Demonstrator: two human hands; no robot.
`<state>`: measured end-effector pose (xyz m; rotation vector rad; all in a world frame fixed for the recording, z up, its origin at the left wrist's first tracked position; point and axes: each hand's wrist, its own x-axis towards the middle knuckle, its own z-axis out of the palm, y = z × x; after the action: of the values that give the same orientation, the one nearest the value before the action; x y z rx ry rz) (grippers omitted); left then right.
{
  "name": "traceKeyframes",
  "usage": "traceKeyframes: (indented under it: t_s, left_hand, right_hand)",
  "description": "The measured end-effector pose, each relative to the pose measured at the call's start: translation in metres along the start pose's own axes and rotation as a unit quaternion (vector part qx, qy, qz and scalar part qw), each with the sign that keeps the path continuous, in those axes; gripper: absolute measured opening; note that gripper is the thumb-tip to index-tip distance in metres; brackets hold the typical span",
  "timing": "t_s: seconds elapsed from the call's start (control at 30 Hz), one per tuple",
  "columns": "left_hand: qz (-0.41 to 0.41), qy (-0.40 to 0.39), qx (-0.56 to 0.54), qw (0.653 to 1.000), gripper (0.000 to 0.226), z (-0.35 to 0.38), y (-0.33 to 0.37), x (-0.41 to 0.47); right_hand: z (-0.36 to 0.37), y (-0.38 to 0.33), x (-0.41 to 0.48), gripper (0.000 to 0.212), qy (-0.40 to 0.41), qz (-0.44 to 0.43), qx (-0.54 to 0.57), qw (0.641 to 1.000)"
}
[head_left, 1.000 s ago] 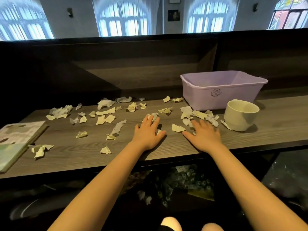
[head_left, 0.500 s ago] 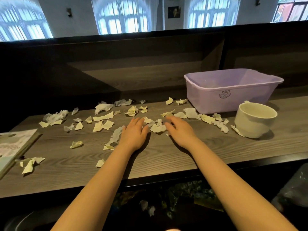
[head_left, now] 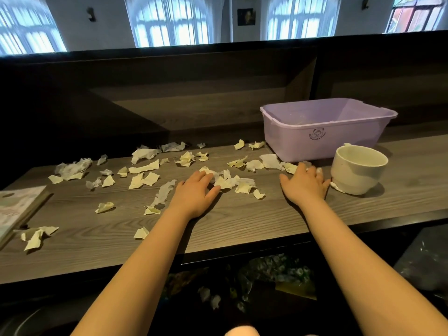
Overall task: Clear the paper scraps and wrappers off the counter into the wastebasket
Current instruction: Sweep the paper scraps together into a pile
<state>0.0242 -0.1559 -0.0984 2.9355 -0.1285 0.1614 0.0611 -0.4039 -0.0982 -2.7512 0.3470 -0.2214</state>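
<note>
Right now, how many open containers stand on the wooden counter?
2. A lilac rectangular plastic tub sits at the back right; a white round ceramic cup stands in front of it, just right of the right hand. None seems hidden.

Daylight comes from the arched windows far ahead of me, and their panes are blown out to bluish white. On my side the room is dim, and the counter takes only soft, even light. The mug throws a faint shadow to its right. Below the counter's edge everything sinks to near black. The wide lens bows straight lines near the borders. The middle is fairly sharp.
</note>
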Motion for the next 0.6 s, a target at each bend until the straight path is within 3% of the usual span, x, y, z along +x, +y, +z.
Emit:
traceKeyframes:
  t_s: [0.2,0.43,0.5,0.6]
  left_hand:
    - [-0.003,-0.005,0.002,1.000,0.055,0.000,-0.001,0.002]
    - [-0.013,0.010,-0.008,1.000,0.055,-0.002,0.001,0.000]
    - [-0.011,0.020,-0.011,1.000,0.054,-0.003,0.002,-0.002]
    - [-0.006,0.028,-0.013,1.000,0.054,-0.004,0.002,-0.002]
  right_hand:
    - [0.002,-0.008,-0.001,0.064,-0.085,-0.172,-0.027,0.981]
    - [0.011,-0.048,-0.017,0.051,-0.157,-0.272,0.038,0.949]
    - [0.012,-0.050,-0.022,0.049,-0.135,-0.273,0.074,0.949]
    - [0.006,-0.040,-0.025,0.047,-0.008,-0.221,0.106,0.969]
